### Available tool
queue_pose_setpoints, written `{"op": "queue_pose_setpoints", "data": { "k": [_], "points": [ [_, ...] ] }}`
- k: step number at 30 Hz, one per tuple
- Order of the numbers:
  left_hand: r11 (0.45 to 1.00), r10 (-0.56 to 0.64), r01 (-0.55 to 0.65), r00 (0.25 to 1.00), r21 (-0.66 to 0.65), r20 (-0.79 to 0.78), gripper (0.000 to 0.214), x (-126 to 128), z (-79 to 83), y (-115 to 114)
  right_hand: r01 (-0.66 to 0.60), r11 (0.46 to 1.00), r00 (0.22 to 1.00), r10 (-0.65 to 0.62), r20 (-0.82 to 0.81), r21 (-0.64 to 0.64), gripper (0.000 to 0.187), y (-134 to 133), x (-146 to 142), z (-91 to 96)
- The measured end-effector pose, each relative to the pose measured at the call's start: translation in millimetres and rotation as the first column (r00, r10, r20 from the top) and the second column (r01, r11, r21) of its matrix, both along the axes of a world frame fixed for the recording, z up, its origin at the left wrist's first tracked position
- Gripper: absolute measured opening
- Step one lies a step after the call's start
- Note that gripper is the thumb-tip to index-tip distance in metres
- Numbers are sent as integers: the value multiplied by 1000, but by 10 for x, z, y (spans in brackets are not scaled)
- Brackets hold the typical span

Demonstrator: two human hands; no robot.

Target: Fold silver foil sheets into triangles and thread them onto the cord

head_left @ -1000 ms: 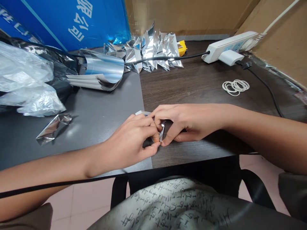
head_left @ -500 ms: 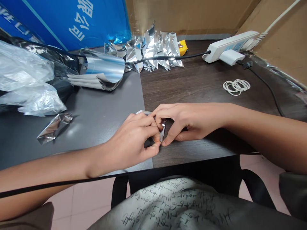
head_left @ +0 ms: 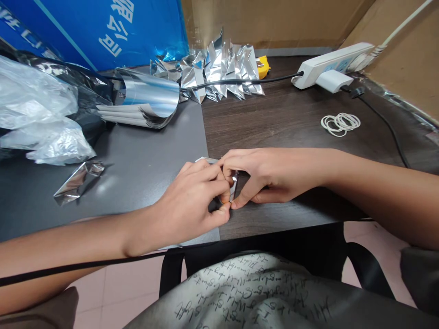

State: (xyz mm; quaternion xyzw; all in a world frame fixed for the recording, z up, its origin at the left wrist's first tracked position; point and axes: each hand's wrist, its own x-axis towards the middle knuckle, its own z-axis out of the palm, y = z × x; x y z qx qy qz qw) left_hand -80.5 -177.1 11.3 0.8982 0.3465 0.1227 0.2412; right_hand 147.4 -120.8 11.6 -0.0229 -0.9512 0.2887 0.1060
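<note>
Close to the table's front edge, my left hand [head_left: 197,196] and my right hand [head_left: 262,176] meet over a small piece of silver foil [head_left: 233,185]. My left thumb and forefinger are pinched at its lower end. The right fingers press on it from above, with the right thumb touching near its bottom corner. Most of the foil is covered by my fingers; a pale edge sticks out beyond the knuckles. Further left on the grey surface lies a crumpled silver foil piece [head_left: 78,183].
Several folded silver foil pieces [head_left: 219,73] line the back beside a yellow tool [head_left: 263,67]. A curled stack of foil sheets [head_left: 151,98] and clear plastic bags [head_left: 37,109] lie left. A white power strip [head_left: 332,64], its cables and white rubber bands [head_left: 340,124] are right.
Both hands stay almost in place on the foil, with only slight finger movement. The whole view has shifted a little.
</note>
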Motion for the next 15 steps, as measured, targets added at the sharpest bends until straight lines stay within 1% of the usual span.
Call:
{"op": "queue_pose_setpoints", "data": {
  "k": [4,8,11,15],
  "points": [
    [1000,25,-25,1000,-5,-7,8,6,5,-6,6,1000,1000,-6,13,15,27,-6,-2,1],
    [997,57,-58,998,-55,-20,7,14,9,-7,4,1000,1000,-5,15,14,27,-10,-10,7],
    [995,75,-77,996,-67,-37,7,14,6,-1,6,999,1000,-7,24,35,29,-22,-14,20],
    [994,72,-78,994,-76,-81,12,-17,20,37,4,998,1000,-6,31,58,28,-42,-9,37]
  ]
}}
